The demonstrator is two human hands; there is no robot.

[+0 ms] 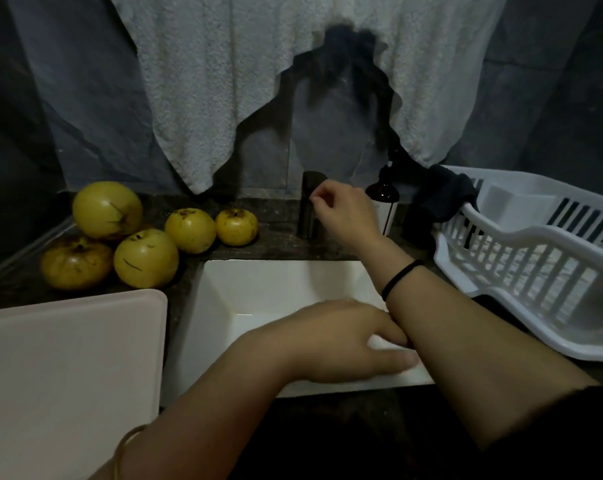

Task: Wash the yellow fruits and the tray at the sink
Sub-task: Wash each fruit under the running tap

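Several yellow fruits (146, 258) lie on the dark counter left of the white sink (265, 292), the biggest one (107, 209) at the back. A pale pink tray (68, 375) rests flat at the front left. My right hand (345, 211) reaches over the sink to the dark faucet (310, 206), fingers curled at its top. My left hand (341, 341) hovers flat over the sink basin, fingers apart, its fingertips touching my right forearm. It holds nothing.
A white plastic dish rack (535, 258) stands right of the sink, with a dark cloth (442, 199) draped on its corner. A dark soap bottle (383, 199) sits behind my right hand. A white towel (224, 81) hangs on the wall above.
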